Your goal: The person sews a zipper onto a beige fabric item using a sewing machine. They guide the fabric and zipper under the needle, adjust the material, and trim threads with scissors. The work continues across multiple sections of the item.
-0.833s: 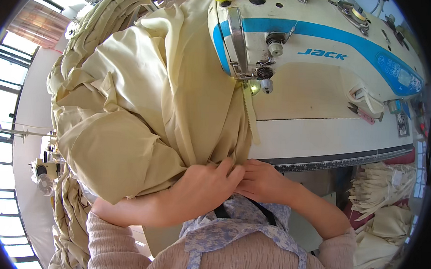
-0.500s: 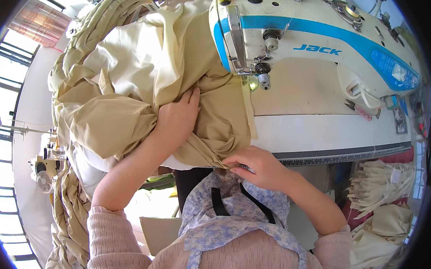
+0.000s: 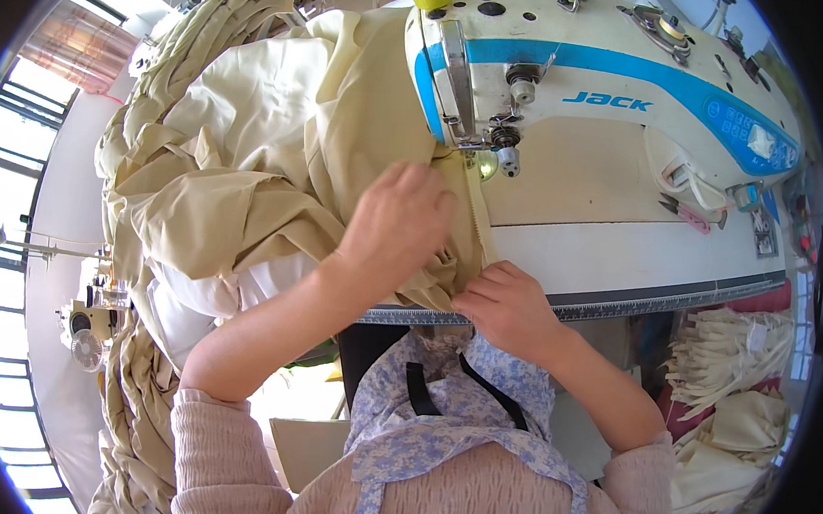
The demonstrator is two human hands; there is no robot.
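A large piece of beige fabric (image 3: 260,106) lies bunched over the left part of the sewing table and runs under the needle end of a white and blue sewing machine (image 3: 593,65). Along the fabric's right edge a pale toothed strip, like zipper tape (image 3: 478,209), leads down from the presser foot area. My right hand (image 3: 512,310) pinches the near corner of the fabric at the table's front edge. Over the fabric, left of the strip, is my left hand (image 3: 399,223), smeared by motion. Its fingertips point down and are hard to make out.
A measuring tape (image 3: 654,300) runs along the table's front edge. Small pink-handled snips (image 3: 685,214) lie under the machine arm. Bundles of pale fabric strips (image 3: 730,357) sit low on the right. More beige cloth (image 3: 129,409) hangs on the left, near a small fan (image 3: 86,348).
My left hand has shifted right across the fabric, off the folds it rested on. My right hand has moved slightly right and away from me, and the fabric's near corner has followed it.
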